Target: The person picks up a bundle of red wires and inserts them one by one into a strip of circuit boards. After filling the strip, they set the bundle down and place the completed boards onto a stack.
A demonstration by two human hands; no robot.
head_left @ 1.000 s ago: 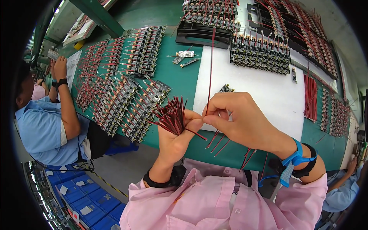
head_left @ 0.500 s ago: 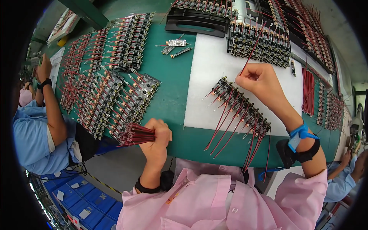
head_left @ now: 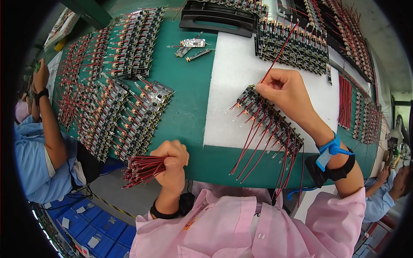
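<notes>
One thin red wire (head_left: 279, 52), pinched straight, slanting upward

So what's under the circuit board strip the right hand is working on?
The circuit board strip lies on a white mat over the green table. The right hand and red wires cover parts of it.

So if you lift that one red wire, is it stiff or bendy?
Probably bendy: the red wire curves slightly above the right hand. Likely very light, since a fingertip pinch holds it. The bundle in the left hand stays fairly straight, so not limp.
</notes>
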